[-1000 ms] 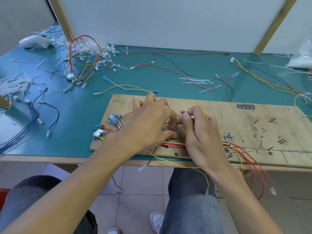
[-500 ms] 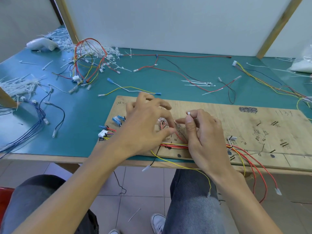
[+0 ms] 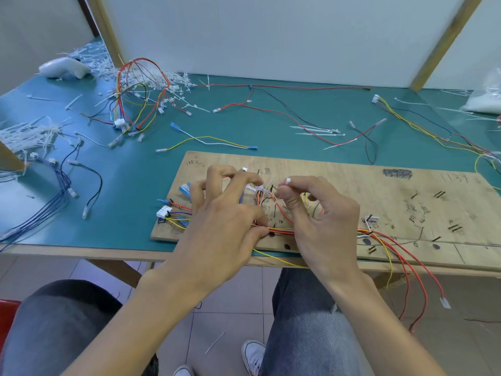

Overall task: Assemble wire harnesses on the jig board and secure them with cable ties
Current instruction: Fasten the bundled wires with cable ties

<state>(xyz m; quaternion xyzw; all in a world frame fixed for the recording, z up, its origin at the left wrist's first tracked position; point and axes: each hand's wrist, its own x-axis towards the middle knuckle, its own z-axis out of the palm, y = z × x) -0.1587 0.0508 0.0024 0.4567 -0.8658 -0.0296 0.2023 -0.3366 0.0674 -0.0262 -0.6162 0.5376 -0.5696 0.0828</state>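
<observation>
While the left hand pinches the wire bundle, which runs crosswise beneath both palms, the right hand pinches a cable tie just beyond it.

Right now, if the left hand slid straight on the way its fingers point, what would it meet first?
Probably the small white connector on the jig board, just beyond the left hand, whose thumb pinches the wire bundle; its height over the board is unclear.

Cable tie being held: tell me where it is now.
In the head view, the cable tie is pinched by the right hand above the jig board, just right of the left hand holding the wire bundle.
</observation>
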